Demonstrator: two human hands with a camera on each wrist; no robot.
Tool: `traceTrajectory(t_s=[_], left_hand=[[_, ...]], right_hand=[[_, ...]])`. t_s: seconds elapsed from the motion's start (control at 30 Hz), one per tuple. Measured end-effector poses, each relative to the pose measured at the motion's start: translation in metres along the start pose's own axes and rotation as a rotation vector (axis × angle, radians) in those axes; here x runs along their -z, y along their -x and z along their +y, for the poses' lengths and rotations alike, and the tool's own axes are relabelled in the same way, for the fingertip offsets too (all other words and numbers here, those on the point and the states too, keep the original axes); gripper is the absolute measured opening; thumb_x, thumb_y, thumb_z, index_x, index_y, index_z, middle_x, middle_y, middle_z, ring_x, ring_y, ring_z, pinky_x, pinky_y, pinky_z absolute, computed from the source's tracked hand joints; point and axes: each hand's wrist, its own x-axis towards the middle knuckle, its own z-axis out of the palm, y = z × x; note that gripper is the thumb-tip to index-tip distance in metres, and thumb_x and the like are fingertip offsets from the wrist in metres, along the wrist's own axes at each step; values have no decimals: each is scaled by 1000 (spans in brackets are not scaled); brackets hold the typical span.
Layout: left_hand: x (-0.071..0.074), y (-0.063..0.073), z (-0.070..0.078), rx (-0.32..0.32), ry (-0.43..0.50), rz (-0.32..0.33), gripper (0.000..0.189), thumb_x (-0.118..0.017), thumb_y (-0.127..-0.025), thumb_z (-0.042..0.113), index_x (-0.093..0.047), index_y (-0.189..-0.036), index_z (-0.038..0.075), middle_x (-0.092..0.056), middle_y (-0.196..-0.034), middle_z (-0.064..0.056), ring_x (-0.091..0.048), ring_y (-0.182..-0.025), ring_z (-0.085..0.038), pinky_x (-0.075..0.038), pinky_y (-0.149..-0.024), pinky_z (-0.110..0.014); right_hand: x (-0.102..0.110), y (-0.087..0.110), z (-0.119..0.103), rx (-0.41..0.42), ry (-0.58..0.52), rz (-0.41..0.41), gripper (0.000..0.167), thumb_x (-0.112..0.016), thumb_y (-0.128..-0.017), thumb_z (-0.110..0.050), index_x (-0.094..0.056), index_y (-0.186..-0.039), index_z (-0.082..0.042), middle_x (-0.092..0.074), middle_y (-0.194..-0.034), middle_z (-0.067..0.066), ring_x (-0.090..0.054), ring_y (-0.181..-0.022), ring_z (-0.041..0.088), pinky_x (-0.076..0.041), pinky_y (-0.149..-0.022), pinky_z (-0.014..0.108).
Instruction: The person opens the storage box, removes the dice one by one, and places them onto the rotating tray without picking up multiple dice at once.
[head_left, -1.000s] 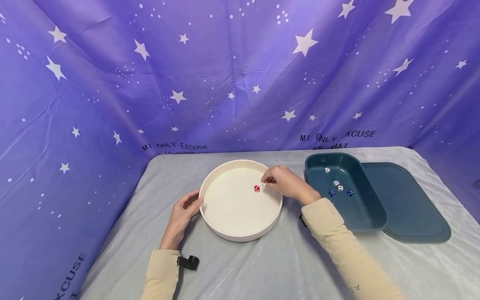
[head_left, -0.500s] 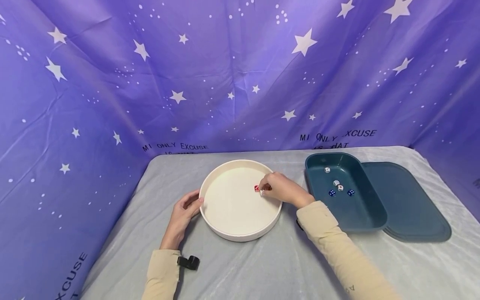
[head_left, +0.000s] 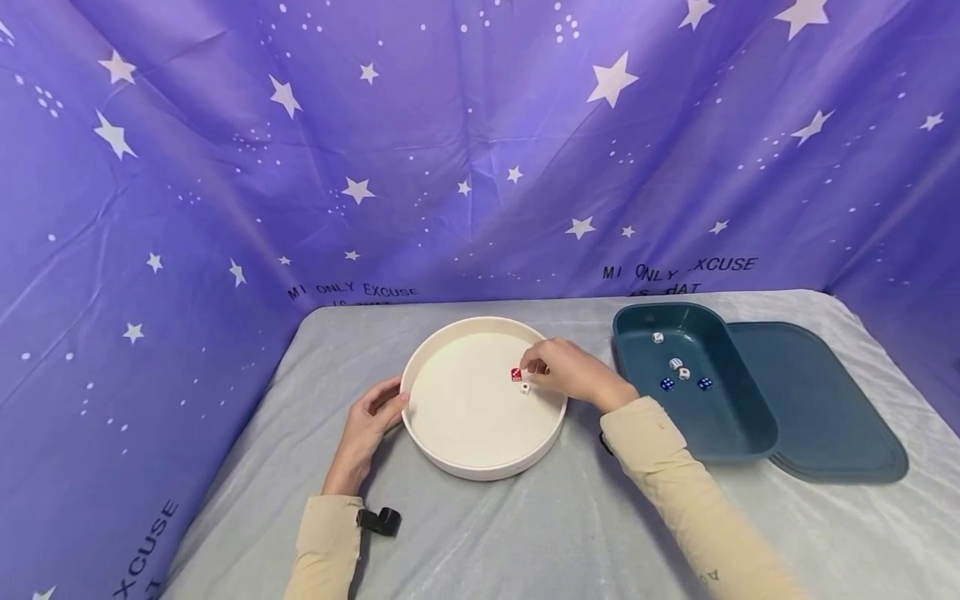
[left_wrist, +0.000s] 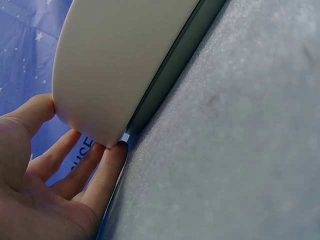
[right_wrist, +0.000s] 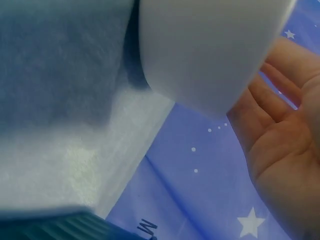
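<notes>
A round white tray (head_left: 480, 467) stands on the cloth, with a red die (head_left: 516, 375) and a white die (head_left: 525, 388) lying close together on its floor. At its left side, my left hand (head_left: 369, 425) holds the tray, thumb on the rim and fingertips against the outer wall, as the left wrist view shows. My right hand (head_left: 573, 373) reaches over the right rim, fingers loosely bent beside the two dice, with nothing visible between them. In the right wrist view the tray wall (right_wrist: 205, 55) hides its fingertips.
A dark teal box (head_left: 727, 425) to the right contains several dice, white ones and blue ones (head_left: 704, 383). Its flat lid (head_left: 832, 408) lies just right of it. Grey cloth (head_left: 480, 542) covers the table; a purple star-patterned curtain (head_left: 450, 150) hangs behind.
My right hand has set the white die down beside the red die, let go of it and drawn slightly up and right. The left hand stays on the tray.
</notes>
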Motion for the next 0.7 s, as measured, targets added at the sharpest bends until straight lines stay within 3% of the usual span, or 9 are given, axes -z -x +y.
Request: traceTrajectory(t_s=[0.4, 0.7], left_hand=[[0, -1, 0, 2, 9, -14, 52, -73, -92, 24, -56, -137, 5, -56, -138, -16, -62, -111, -10, -56, -92, -22], [0, -2, -1, 10, 29, -20, 52, -73, -93, 24, -55, -138, 5, -55, -139, -17, -59, -118, -20, -56, -93, -22]], right_hand=[[22, 9, 1, -15, 18, 14, 20, -70, -89, 0, -71, -109, 2, -71, -101, 13, -66, -90, 22, -58, -79, 35], [38, 19, 9, -16, 37, 54, 21, -70, -89, -1, -71, -110, 2, -71, -106, 14, -68, -95, 25, -59, -83, 38]])
